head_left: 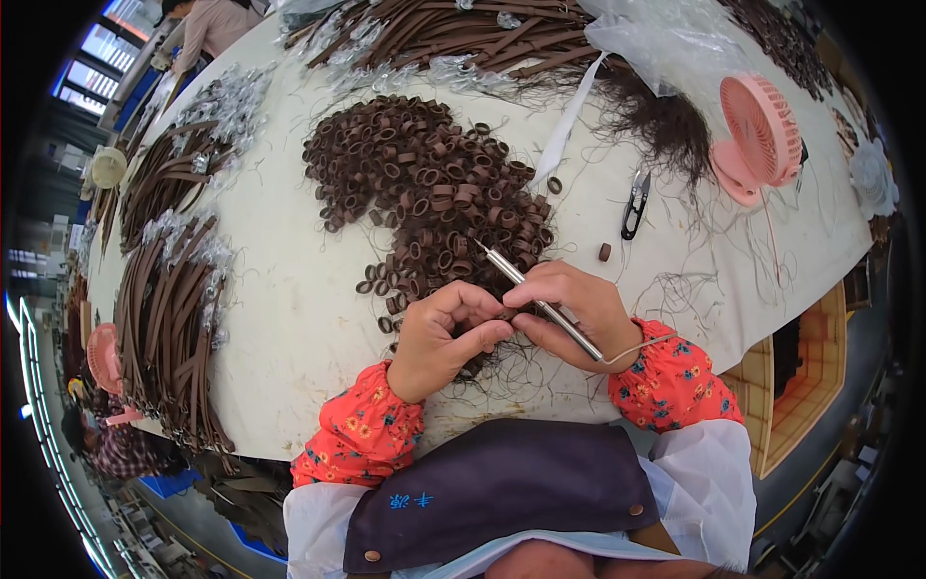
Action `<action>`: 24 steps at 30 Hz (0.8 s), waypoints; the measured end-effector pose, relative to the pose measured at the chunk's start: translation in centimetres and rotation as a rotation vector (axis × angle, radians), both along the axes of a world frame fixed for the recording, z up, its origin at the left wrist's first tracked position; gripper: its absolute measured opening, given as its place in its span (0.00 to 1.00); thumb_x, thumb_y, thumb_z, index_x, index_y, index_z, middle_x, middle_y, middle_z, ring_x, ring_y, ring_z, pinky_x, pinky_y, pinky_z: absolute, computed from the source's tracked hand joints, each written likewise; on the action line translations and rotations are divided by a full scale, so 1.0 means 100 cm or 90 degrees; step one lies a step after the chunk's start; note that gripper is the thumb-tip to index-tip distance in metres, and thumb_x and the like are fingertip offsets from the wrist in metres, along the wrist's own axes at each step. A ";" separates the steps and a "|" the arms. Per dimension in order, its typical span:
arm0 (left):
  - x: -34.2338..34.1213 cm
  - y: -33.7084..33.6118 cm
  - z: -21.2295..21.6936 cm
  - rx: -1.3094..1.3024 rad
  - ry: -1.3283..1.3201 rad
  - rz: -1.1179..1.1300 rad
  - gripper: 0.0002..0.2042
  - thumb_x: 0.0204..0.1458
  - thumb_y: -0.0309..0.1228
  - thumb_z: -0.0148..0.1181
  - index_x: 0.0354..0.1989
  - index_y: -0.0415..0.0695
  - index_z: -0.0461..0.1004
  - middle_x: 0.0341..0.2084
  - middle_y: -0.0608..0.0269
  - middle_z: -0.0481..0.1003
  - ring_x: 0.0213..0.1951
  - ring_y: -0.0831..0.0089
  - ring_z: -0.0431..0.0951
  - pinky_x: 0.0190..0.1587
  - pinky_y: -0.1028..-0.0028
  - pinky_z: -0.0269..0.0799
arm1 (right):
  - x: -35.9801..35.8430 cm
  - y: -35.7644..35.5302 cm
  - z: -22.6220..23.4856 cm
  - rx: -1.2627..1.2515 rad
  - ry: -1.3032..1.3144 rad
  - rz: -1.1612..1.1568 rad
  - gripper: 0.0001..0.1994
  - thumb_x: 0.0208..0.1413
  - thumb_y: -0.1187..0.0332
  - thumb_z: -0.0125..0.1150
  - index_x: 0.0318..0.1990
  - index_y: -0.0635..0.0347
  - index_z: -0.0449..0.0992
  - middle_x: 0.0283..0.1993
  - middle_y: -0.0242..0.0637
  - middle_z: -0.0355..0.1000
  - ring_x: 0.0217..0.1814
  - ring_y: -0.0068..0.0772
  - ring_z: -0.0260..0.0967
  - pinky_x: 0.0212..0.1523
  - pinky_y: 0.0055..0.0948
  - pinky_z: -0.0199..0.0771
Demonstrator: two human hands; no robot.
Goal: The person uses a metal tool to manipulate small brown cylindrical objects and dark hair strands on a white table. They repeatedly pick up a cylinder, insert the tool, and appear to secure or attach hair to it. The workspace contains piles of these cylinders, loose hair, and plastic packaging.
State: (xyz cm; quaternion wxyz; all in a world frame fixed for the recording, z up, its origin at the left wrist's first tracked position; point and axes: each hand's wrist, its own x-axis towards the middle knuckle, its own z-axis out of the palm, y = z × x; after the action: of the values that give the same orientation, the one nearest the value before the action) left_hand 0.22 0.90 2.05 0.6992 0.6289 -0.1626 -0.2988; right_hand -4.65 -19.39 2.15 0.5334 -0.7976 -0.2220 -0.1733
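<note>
My left hand [439, 338] is closed, thumb and forefinger pinching a small brown strap loop [507, 314] that is mostly covered by fingers. My right hand [590, 307] meets it there, its fingertips touching the same loop. Across the right hand lies a slim silver pen-shaped tool [503, 264], gripped with its thin tip pointing up and left and a pale cord trailing from its back end. Just beyond both hands spreads a large heap of brown strap loops [405, 145]. One loose loop [605, 252] sits to the right of the heap.
Black-handled thread snips [635, 205] and a pink fan [757, 135] stand to the right on the white table [280, 318]. Brown straps [169, 338] lie in bundles left and far [482, 34]. Loose dark threads [666, 135] and clear plastic [666, 43] are scattered. Another person [207, 34] is far left.
</note>
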 end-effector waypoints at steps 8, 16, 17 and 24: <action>0.005 0.004 -0.003 0.084 -0.271 -0.002 0.05 0.51 0.21 0.63 0.36 0.39 0.78 0.29 0.64 0.79 0.29 0.83 0.76 0.31 0.81 0.69 | 0.000 0.000 0.003 -0.049 -0.065 -0.043 0.18 0.44 0.79 0.65 0.44 0.57 0.73 0.37 0.39 0.73 0.37 0.40 0.72 0.36 0.33 0.75; -0.002 0.000 0.001 0.005 -0.004 0.034 0.07 0.54 0.22 0.61 0.40 0.37 0.77 0.31 0.64 0.79 0.29 0.82 0.75 0.29 0.81 0.70 | 0.000 0.001 0.001 -0.041 -0.067 -0.050 0.19 0.42 0.79 0.66 0.45 0.56 0.73 0.36 0.39 0.72 0.38 0.42 0.72 0.37 0.33 0.75; -0.004 -0.003 0.003 -0.035 0.018 0.041 0.07 0.54 0.23 0.60 0.41 0.36 0.76 0.31 0.64 0.79 0.28 0.82 0.75 0.29 0.81 0.70 | 0.001 0.001 -0.001 -0.054 -0.090 -0.056 0.19 0.41 0.80 0.66 0.45 0.56 0.73 0.36 0.39 0.72 0.37 0.42 0.72 0.37 0.34 0.75; 0.000 0.002 0.000 0.107 -0.225 -0.019 0.07 0.54 0.20 0.59 0.41 0.34 0.75 0.32 0.62 0.78 0.29 0.80 0.76 0.31 0.81 0.71 | 0.002 0.001 -0.001 -0.112 -0.154 -0.058 0.21 0.40 0.82 0.67 0.45 0.58 0.74 0.34 0.38 0.70 0.36 0.41 0.70 0.41 0.36 0.74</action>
State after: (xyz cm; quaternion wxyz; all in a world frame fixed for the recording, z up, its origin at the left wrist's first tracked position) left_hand 0.24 1.09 2.00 0.6003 0.7253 -0.2665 -0.2066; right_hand -4.50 -19.33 2.08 0.4226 -0.8235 -0.2629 -0.2722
